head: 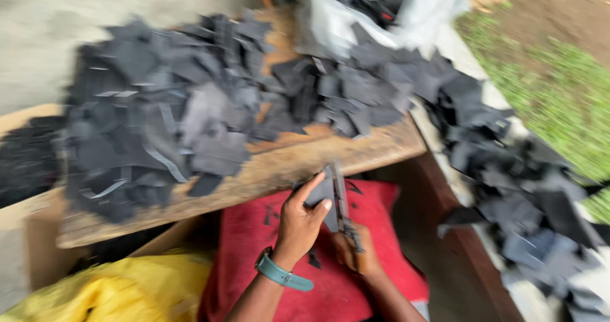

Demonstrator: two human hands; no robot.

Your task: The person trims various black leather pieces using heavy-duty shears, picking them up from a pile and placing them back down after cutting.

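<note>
Presently, a dark grey scrap piece (323,195) sits upright in my left hand (304,223), thumb on its near face and fingers curled behind it, clamped on it above my lap. My right hand (353,253), lower and just beside the left, is closed around the handle of a narrow blade tool (340,198), which stands upright with its edge against the right side of the scrap piece. The picture is blurred, so the exact contact line cannot be told. A teal watch (283,274) is on my left wrist. Under both hands lies a red cloth (254,246) with a few small dark offcuts on it. Beyond it is a rough wooden board (279,169) carrying a large heap of grey and black scraps (165,112). At the far end a white sack (394,11) holds more of them. Further scraps (515,182) spill along a ledge to the right, beside grass (553,87). A yellow bag (114,293) lies at lower left.
</note>
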